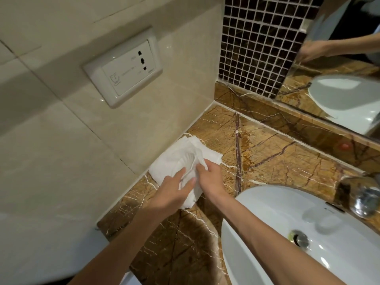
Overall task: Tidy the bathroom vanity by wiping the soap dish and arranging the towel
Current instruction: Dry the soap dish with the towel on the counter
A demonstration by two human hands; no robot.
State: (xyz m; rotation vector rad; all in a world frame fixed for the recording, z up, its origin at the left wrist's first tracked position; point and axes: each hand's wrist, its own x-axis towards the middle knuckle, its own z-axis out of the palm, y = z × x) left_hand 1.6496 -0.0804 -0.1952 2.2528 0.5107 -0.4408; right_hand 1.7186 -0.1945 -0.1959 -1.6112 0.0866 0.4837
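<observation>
Nearest, the white sink (267,254) sits in the brown marbled desk (185,243), with both forearms reaching across its left rim. The left hand (174,190) lies fairly flat with fingers together, pressing the near part of the white towel (164,167) down. The right hand (209,173) is curled, its fingertips pinching a fold of that towel and lifting it slightly.

The towel lies on the desk right against the foot of the tiled wall (61,151), left of the sink, partly folded and still rumpled. No soap dish shows clearly (something ridged and pale seems to sit in the folds, but I cannot tell what it is).

The risks, as I judge them:
- If the right hand tugs the pinched fold while the left eases its pressure, the whole towel is likely to slide and the folds already made would come undone.
- A loose corner pulled toward the sink could drop over the rim and pick up water.
- Anything wrapped in the cloth could be dragged off the near desk edge.

Further up the wall sits a socket (123,68); a damp towel flicked that way would be unwise. Beyond, the tap (364,200) and mirror (339,68) stay well apart from the work.
</observation>
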